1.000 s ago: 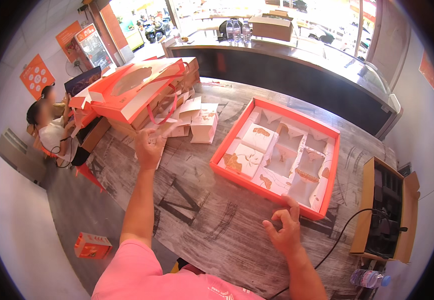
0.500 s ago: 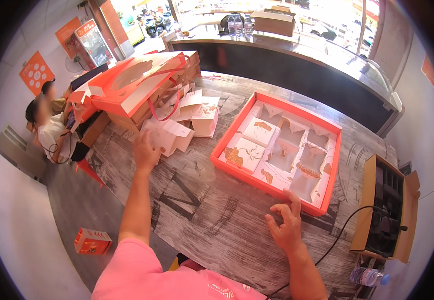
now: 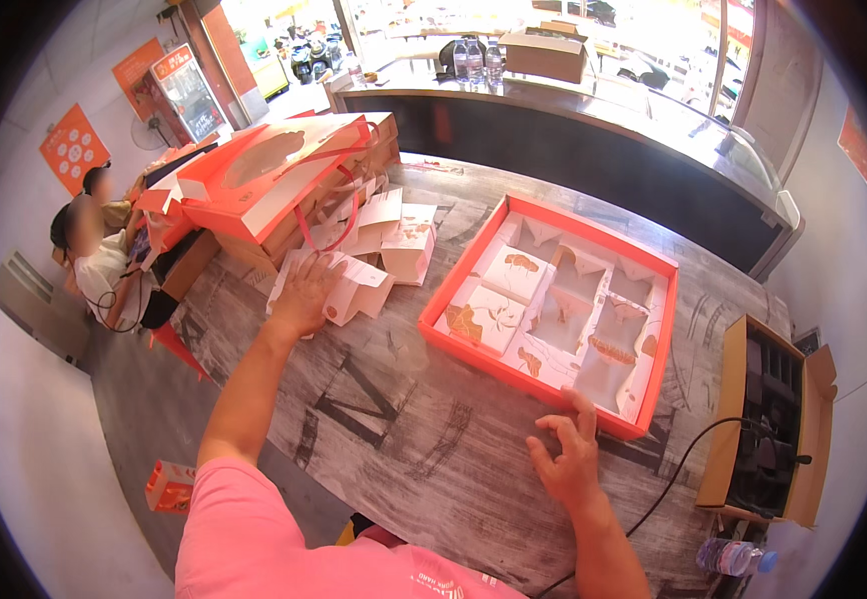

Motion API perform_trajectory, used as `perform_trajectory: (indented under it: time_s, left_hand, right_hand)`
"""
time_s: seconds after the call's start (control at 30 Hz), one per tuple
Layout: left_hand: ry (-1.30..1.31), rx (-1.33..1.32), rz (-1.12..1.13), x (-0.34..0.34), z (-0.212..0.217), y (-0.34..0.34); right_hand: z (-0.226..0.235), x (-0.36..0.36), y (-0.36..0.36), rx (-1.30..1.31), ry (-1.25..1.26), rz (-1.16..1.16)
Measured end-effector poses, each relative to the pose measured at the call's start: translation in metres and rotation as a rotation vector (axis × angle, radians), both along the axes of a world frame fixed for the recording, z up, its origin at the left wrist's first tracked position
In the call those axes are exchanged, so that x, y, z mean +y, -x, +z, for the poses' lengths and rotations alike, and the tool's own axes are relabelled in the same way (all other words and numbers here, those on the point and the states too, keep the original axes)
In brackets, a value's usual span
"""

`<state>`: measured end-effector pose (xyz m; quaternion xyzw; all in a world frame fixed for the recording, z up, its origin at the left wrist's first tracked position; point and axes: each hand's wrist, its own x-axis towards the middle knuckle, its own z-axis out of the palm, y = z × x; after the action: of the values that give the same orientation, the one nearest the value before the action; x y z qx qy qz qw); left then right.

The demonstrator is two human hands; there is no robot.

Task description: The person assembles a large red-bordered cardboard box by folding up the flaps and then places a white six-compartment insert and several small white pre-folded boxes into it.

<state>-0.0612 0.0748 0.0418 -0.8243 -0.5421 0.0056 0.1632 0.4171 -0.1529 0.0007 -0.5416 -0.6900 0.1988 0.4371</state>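
My left hand [image 3: 303,295] lies over a small white folded carton [image 3: 361,292] on the table's left side, its fingers stretched across the card. Beside that carton sit more white cartons [image 3: 409,242] with brown print, some with flaps up. To the right stands a shallow red gift box [image 3: 513,375] with a white divider inside. Two closed white small boxes [image 3: 511,272] fill its left compartments; several other compartments show bare bottoms. My right hand [image 3: 567,457] is by the box's near edge, fingers apart, index fingertip at the rim and nothing held.
Red gift bags or boxes [image 3: 274,165] with ribbon handles are piled at the far left. A brown carton [image 3: 765,419] holds black parts at right, with a cable from it. A water bottle [image 3: 736,556] lies below. A dark-fronted counter [image 3: 573,150] stands behind; two people sit at left.
My left hand has moved forward and right onto the white carton, its fingers now lying across it. That carton has shifted slightly right. My right hand stays at the gift box's near edge.
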Motion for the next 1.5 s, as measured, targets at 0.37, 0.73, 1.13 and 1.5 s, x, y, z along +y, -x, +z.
perform_trajectory:
  time_s: [0.37, 0.73, 1.13, 1.5]
  left_hand:
    - [-0.095, -0.661, -0.047, -0.049, 0.063, -0.073]
    - [0.355, -1.090, -0.315, -0.143, -0.001, -0.234]
    - [0.701, -1.489, -0.679, -0.147, -0.026, -0.238]
    - [0.837, -1.528, -0.715, -0.144, -0.057, -0.239]
  right_hand:
    - [-0.001, -0.003, 0.000, -0.029, -0.014, -0.006]
    - [0.010, -0.011, 0.010, 0.048, -0.372, 0.083]
    - [-0.024, -0.013, 0.008, 0.703, 0.061, 0.181]
    - [-0.003, -0.009, 0.011, 0.657, 0.112, 0.232]
